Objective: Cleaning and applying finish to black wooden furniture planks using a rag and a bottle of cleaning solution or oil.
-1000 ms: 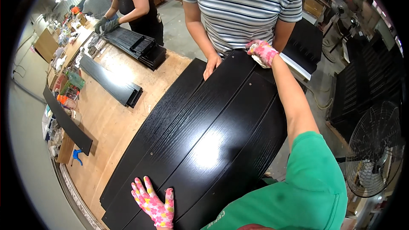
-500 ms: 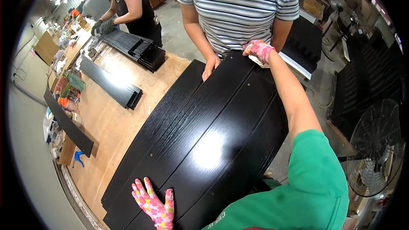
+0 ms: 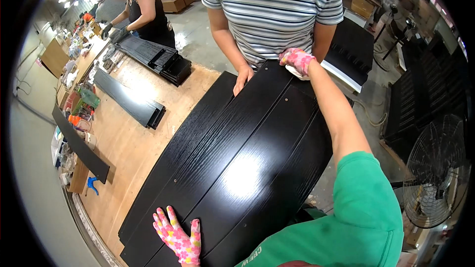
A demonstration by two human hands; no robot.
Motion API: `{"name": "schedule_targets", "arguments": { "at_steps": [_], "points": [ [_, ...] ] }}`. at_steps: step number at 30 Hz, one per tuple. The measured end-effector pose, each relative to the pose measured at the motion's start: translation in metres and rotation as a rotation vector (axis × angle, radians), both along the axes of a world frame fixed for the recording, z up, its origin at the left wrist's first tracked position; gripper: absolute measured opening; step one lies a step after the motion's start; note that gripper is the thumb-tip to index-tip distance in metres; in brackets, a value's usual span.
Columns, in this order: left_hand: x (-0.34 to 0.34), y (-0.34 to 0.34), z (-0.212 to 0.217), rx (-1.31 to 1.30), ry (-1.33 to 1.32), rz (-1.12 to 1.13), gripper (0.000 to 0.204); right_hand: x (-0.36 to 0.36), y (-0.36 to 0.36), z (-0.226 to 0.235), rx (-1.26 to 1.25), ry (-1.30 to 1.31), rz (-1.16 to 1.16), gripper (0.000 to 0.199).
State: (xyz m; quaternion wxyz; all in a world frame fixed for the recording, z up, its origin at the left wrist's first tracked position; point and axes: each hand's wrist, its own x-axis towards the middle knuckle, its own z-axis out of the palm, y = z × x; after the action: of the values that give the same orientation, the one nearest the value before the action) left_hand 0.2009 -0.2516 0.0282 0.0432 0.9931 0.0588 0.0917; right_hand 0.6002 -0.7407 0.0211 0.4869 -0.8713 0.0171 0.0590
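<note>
A glossy black slatted panel (image 3: 198,160) with wood grain and small screw heads fills the middle. Flat on its near part lies my left hand (image 3: 179,237) in a pink flowered glove, fingers spread. My right hand (image 3: 297,62), gloved alike, reaches to the panel's far end with fingers curled over a white cloth (image 3: 300,74), only partly seen beneath the palm. Facing me, a person in a striped shirt (image 3: 272,15) stands against that end. That person's hand (image 3: 242,80) touches the panel's far left edge.
The wooden table (image 3: 131,155) carries a stack of black slats (image 3: 153,57), a loose slat bundle (image 3: 131,99) and a blue clamp-like tool (image 3: 92,185). A narrow black board (image 3: 81,143) leans at left. Another person (image 3: 143,10) handles the stack. A caged fan (image 3: 435,173) stands at right.
My hands stay in nearly the same places on the panel. At upper left, the other person has shifted left, with one gloved hand lifted away from the stack.
</note>
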Motion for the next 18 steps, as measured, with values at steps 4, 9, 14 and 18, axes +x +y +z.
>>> {"name": "schedule_targets", "arguments": {
  "at_steps": [4,9,14,18],
  "points": [
    [-0.001,-0.003,0.004,-0.014,0.035,0.026,0.075,-0.028,0.010,0.006,-0.073,-0.090,-0.032,0.036],
    [-0.001,0.000,0.003,0.016,-0.006,0.017,0.073,-0.079,0.027,0.023,-0.515,-0.266,0.007,0.042],
    [0.000,0.001,0.000,0.031,-0.003,-0.005,0.072,-0.100,-0.005,0.023,-0.283,-0.196,0.260,0.040],
    [0.002,0.001,0.001,0.030,-0.004,0.011,0.072,-0.095,0.006,0.029,-0.231,-0.036,0.092,0.041]
  ]
}}
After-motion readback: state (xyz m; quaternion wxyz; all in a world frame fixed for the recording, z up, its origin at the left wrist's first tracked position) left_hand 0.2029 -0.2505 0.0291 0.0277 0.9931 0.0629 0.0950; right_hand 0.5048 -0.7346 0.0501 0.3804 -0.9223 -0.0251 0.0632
